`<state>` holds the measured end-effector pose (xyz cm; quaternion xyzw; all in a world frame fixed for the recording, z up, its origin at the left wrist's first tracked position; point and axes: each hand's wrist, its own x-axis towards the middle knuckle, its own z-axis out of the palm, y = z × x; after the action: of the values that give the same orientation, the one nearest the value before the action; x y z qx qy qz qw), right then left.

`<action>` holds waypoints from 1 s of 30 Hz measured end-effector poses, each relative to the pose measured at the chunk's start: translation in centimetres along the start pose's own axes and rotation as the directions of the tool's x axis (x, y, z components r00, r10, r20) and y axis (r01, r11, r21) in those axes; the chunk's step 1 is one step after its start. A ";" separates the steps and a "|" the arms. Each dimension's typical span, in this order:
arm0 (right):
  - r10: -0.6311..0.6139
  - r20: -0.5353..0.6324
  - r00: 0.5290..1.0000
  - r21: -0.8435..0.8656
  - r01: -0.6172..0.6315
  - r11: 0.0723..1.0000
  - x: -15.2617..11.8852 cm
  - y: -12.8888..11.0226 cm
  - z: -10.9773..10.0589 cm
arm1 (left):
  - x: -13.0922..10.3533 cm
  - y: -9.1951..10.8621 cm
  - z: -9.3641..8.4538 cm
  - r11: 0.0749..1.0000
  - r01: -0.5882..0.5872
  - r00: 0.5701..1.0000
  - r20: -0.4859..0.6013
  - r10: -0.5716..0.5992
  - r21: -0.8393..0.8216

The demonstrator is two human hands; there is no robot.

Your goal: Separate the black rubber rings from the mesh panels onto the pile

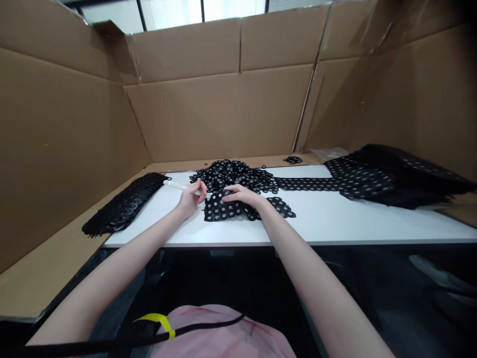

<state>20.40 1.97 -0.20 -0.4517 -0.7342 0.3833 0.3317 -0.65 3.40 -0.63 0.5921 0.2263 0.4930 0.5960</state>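
Here, the right hand lies loosely spread on the black dotted sheet, just in front of the ring pile. The left hand curls near the ring pile; I can't tell if it pinches anything.

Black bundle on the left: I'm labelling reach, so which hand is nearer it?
Left: the left hand is right of the black bundle, apart from it; the right hand is farther right, at the dotted sheet.

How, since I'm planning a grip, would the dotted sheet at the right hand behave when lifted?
The sheet is probably floppy, as its lower edge looks wavy. It lies low on the table, so it's likely light. It may tear, since its dots look like holes.
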 end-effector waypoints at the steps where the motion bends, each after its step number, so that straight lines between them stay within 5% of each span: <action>1: 0.015 -0.015 1.000 -0.009 -0.015 1.000 0.0 0.0 0.1 | 0.0 0.1 0.0 1.000 0.000 1.000 -0.016 0.000 0.000; 7: -0.134 -0.043 0.990 -0.274 0.117 0.955 0.7 1.5 0.8 | 0.2 -0.4 0.0 0.996 -0.002 1.000 0.018 0.000 0.084; 13: -0.173 -0.074 0.982 -0.481 0.117 0.869 1.1 1.9 1.0 | 0.4 -1.6 -0.1 0.969 -0.022 0.979 0.202 -0.028 0.245; 19: -0.139 -0.094 0.986 -0.447 0.083 0.891 0.9 1.3 1.2 | 0.4 -1.5 -0.1 0.943 -0.059 0.958 0.284 -0.039 0.327; 30: -0.092 -0.113 0.989 -0.439 0.033 0.898 1.0 1.2 1.5 | 0.5 -1.5 0.0 0.930 -0.052 0.962 0.267 -0.051 0.365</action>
<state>19.30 2.86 -1.86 -0.5149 -0.7920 0.1679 0.2817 0.02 4.08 -1.91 0.7552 0.2306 0.3561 0.4996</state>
